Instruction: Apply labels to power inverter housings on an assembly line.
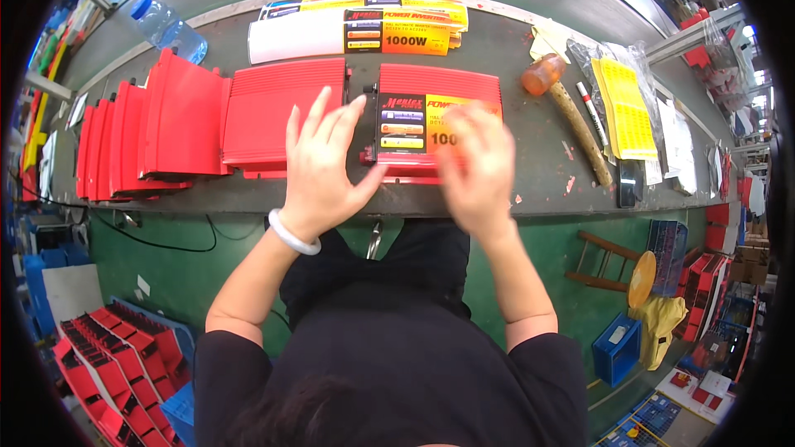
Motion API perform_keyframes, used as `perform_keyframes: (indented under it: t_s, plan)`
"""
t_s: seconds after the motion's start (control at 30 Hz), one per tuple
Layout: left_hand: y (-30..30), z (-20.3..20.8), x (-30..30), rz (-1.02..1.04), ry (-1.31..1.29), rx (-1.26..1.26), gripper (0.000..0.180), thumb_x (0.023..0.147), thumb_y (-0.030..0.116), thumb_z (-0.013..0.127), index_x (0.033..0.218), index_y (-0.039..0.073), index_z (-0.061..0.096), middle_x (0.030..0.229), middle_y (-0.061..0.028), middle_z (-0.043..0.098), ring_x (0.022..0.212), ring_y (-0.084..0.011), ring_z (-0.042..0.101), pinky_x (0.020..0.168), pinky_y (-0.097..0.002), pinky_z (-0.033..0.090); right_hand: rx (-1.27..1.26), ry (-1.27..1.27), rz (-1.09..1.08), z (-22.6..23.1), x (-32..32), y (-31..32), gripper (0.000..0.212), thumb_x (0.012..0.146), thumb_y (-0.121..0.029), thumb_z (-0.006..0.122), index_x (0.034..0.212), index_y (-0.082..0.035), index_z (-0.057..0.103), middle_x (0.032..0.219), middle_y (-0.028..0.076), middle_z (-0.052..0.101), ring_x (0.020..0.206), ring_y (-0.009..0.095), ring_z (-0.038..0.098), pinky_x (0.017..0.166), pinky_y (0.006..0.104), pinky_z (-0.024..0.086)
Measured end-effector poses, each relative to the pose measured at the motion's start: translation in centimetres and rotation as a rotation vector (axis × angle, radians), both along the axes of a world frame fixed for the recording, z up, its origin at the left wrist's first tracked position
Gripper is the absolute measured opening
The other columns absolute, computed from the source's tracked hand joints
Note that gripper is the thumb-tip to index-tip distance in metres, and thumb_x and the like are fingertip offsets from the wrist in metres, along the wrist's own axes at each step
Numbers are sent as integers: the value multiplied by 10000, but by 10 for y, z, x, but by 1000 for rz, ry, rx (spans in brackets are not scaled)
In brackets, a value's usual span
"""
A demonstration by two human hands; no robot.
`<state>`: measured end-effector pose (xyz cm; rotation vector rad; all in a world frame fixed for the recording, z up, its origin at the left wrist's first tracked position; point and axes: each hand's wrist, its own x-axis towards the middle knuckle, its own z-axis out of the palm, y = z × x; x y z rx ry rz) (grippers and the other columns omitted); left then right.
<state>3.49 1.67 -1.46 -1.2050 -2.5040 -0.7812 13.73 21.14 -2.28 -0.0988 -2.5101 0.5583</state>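
In front of me on the dark bench lies a red ribbed inverter box (439, 81) with a black, yellow and orange label (403, 130) on its top. My right hand (479, 170) is over the label's right part; its fingers are bent and smeared by motion, so I cannot tell whether they grip anything. My left hand (323, 161), with a white bracelet at the wrist, is open with spread fingers beside the box's left end. Its fingers partly cover a second red box (261, 116), whose visible top bears no label. Several more red boxes (178, 120) lean in a row further left.
Behind the boxes lie stacked label sheets (310, 37). A water bottle (170, 31) lies at the far left. To the right are a mallet (580, 120), a marker (591, 109), yellow sheets (627, 112) and a phone (629, 184). A wooden stool (613, 269) is on the green floor.
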Motion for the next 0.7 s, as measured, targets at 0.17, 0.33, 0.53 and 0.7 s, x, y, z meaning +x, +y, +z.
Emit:
perform_keyframes:
  t_s: [0.17, 0.33, 0.53, 0.7]
  plan:
    - [34, 11, -5, 59, 67, -38, 825, 765, 449, 712, 1406, 36, 397, 1418, -182, 405, 1386, -356, 304, 1125, -516, 188, 206, -118, -157, -8, -9, 22, 463, 882, -252, 618, 1289, -46, 535, 1375, 175, 455, 1314, 355, 387, 1058, 507, 301]
    - [53, -8, -16, 87, 137, -116, 866, 788, 520, 679, 1447, 64, 353, 1474, -165, 360, 1410, -332, 277, 1127, -540, 182, 199, -138, -161, -14, -7, 22, 469, 886, -274, 618, 1295, -58, 540, 1391, 165, 449, 1318, 331, 394, 1048, 543, 301]
    - [31, -2, -23, 184, 126, -241, 858, 807, 494, 680, 1479, 106, 315, 1525, -127, 300, 1440, -291, 225, 1140, -534, 157, 201, -133, -168, -14, -6, 24, 473, 889, -287, 614, 1298, -64, 540, 1399, 146, 447, 1324, 311, 389, 1045, 587, 281]
    - [14, 3, -26, 216, 142, -199, 728, 842, 332, 676, 1465, 136, 356, 1503, -126, 339, 1424, -324, 249, 1136, -534, 149, 189, -131, -178, -15, -6, 24, 472, 889, -292, 612, 1298, -65, 544, 1399, 136, 446, 1327, 303, 387, 1050, 584, 278]
